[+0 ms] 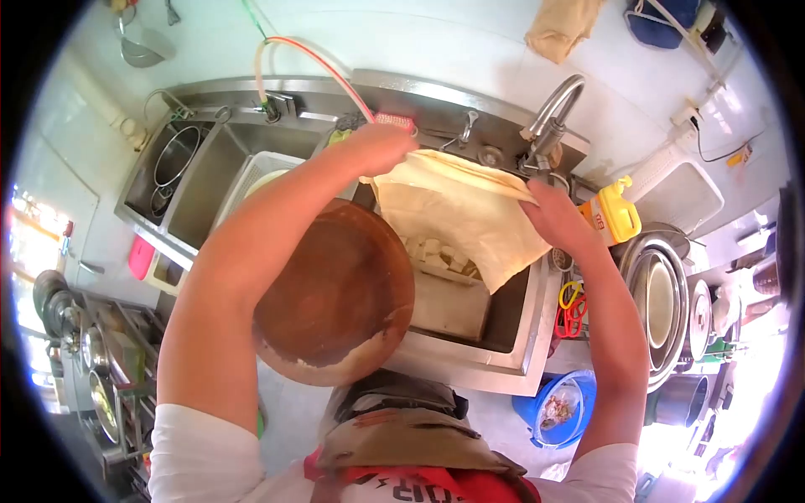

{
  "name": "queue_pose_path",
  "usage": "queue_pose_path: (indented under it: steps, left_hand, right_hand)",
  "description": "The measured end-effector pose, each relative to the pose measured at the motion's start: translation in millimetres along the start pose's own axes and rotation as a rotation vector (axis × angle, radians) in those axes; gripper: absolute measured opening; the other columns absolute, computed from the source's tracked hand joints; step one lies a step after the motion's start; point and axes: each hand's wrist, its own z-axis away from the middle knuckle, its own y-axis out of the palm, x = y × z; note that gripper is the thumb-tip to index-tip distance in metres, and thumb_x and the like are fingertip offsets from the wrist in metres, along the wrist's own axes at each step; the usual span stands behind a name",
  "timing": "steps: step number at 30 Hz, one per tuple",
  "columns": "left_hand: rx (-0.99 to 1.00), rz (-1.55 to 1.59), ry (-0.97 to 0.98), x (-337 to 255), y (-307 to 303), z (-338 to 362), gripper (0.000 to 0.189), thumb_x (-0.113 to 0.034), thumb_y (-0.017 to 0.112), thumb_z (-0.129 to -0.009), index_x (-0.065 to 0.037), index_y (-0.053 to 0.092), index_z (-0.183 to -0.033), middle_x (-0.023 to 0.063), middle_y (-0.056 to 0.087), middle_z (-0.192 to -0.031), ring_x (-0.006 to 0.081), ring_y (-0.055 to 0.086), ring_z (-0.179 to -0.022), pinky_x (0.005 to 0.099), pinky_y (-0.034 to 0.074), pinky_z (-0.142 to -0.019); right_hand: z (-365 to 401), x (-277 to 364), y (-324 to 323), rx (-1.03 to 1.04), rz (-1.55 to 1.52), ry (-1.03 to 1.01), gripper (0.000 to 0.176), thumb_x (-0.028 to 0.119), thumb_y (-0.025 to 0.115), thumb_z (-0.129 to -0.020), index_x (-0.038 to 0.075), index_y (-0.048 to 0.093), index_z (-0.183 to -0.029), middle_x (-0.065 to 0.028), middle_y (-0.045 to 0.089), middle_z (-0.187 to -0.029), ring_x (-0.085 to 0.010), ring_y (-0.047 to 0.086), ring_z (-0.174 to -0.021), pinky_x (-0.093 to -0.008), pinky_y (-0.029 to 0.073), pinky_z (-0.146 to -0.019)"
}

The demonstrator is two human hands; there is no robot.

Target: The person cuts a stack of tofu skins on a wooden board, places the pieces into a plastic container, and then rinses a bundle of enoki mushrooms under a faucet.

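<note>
A cream-coloured cloth is stretched between my two hands over the right-hand sink basin. Its folded upper edge is gripped at the left corner by my left hand, fingers closed. At the right corner my right hand is closed on the same edge, and the rest of the cloth hangs down. Under it, pale chunks sit in a metal container inside the basin, partly hidden by the cloth. A large round brown bowl rests to the left, beneath my left forearm.
A curved faucet stands behind the basin. To the right are a yellow jug, red-handled scissors and stacked metal basins. A blue bucket with scraps stands on the floor. Another sink lies at the left.
</note>
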Motion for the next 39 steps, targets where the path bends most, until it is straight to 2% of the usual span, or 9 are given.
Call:
queue_pose_path:
  steps: [4, 7, 10, 13, 19, 23, 31, 37, 39]
  left_hand:
    - [-0.072, 0.047, -0.016, 8.2, -29.8, 17.8, 0.014, -0.013, 0.053, -0.087, -0.004, 0.062, -0.091, 0.0177, 0.065, -0.089, 0.0369, 0.063, -0.088, 0.0454, 0.050, -0.076]
    - [-0.179, 0.255, 0.105, 33.0, -50.3, 47.9, 0.017, -0.013, 0.049, -0.089, -0.003, 0.061, -0.093, 0.0184, 0.065, -0.089, 0.0368, 0.063, -0.088, 0.0445, 0.049, -0.076]
    - [-0.176, 0.115, 0.073, 58.5, -78.1, 87.3, 0.011, -0.009, 0.057, -0.081, -0.006, 0.061, -0.091, 0.0183, 0.062, -0.085, 0.0390, 0.061, -0.087, 0.0482, 0.047, -0.072]
    - [-0.106, -0.048, 0.041, 86.4, -81.9, 132.2, 0.012, -0.009, 0.055, -0.081, -0.007, 0.062, -0.091, 0.0183, 0.062, -0.083, 0.0386, 0.060, -0.086, 0.0466, 0.047, -0.072]
    - [-0.253, -0.175, 0.280, 110.7, 1.5, 253.8, 0.017, -0.009, 0.058, -0.076, -0.009, 0.059, -0.092, 0.0068, 0.059, -0.083, 0.0258, 0.059, -0.086, 0.0399, 0.050, -0.071]
    - [-0.319, -0.170, 0.320, 86.7, 45.9, 317.9, 0.019, -0.014, 0.058, -0.071, -0.008, 0.059, -0.089, 0.0052, 0.056, -0.080, 0.0230, 0.056, -0.082, 0.0357, 0.050, -0.072]
    - [-0.365, -0.278, 0.363, 77.0, 140.9, 364.8, 0.020, -0.017, 0.058, -0.070, -0.007, 0.059, -0.088, 0.0047, 0.054, -0.078, 0.0225, 0.054, -0.079, 0.0365, 0.048, -0.074]
    - [-0.390, -0.132, 0.308, 71.3, 147.3, 378.2, 0.025, -0.014, 0.058, -0.070, -0.005, 0.060, -0.092, 0.0067, 0.055, -0.084, 0.0248, 0.055, -0.085, 0.0406, 0.048, -0.078]
    - [-0.394, -0.111, 0.323, 69.9, 145.1, 381.7, 0.026, -0.014, 0.059, -0.070, -0.004, 0.061, -0.094, 0.0078, 0.056, -0.087, 0.0262, 0.056, -0.089, 0.0417, 0.048, -0.080]
  right_hand:
    - [-3.5, 42.7, -6.4, -0.043, 0.060, 0.050, 0.023, 0.017, 0.057, -0.089, -0.003, 0.048, -0.095, -0.0271, 0.060, -0.091, -0.0458, 0.056, -0.092, -0.0483, 0.045, -0.076]
    - [-7.3, 85.1, -12.4, -0.085, 0.087, 0.030, 0.023, 0.018, 0.057, -0.089, -0.002, 0.048, -0.095, -0.0268, 0.060, -0.091, -0.0460, 0.056, -0.092, -0.0485, 0.045, -0.077]
    - [-14.3, 128.2, -3.7, -0.133, 0.165, 0.016, 0.020, 0.017, 0.056, -0.089, -0.001, 0.048, -0.095, -0.0254, 0.060, -0.094, -0.0452, 0.057, -0.091, -0.0499, 0.046, -0.076]
    - [-20.6, 162.0, 31.2, -0.140, 0.214, -0.039, 0.015, 0.014, 0.055, -0.087, 0.001, 0.050, -0.093, -0.0228, 0.060, -0.093, -0.0422, 0.059, -0.089, -0.0492, 0.048, -0.073]
    - [12.7, 187.7, 138.5, -0.238, 0.378, -0.433, 0.013, 0.010, 0.058, -0.075, 0.006, 0.057, -0.087, -0.0111, 0.058, -0.080, -0.0301, 0.060, -0.075, -0.0423, 0.052, -0.062]
    - [58.4, 231.4, 177.7, -0.211, 0.336, -0.513, 0.014, 0.012, 0.061, -0.069, 0.010, 0.055, -0.081, -0.0054, 0.054, -0.073, -0.0241, 0.058, -0.070, -0.0361, 0.048, -0.054]
    - [110.5, 234.7, 268.5, 0.002, 0.375, -0.440, 0.008, 0.017, 0.058, -0.074, 0.012, 0.055, -0.079, -0.0041, 0.055, -0.075, -0.0225, 0.058, -0.073, -0.0361, 0.046, -0.061]
    - [127.9, 245.6, 287.7, -0.016, 0.307, -0.369, 0.006, 0.017, 0.057, -0.076, 0.012, 0.057, -0.081, -0.0048, 0.057, -0.076, -0.0245, 0.058, -0.074, -0.0379, 0.045, -0.063]
    - [131.7, 254.8, 290.8, 0.086, 0.308, -0.271, 0.008, 0.018, 0.057, -0.077, 0.012, 0.057, -0.082, -0.0054, 0.057, -0.078, -0.0253, 0.058, -0.077, -0.0390, 0.045, -0.068]
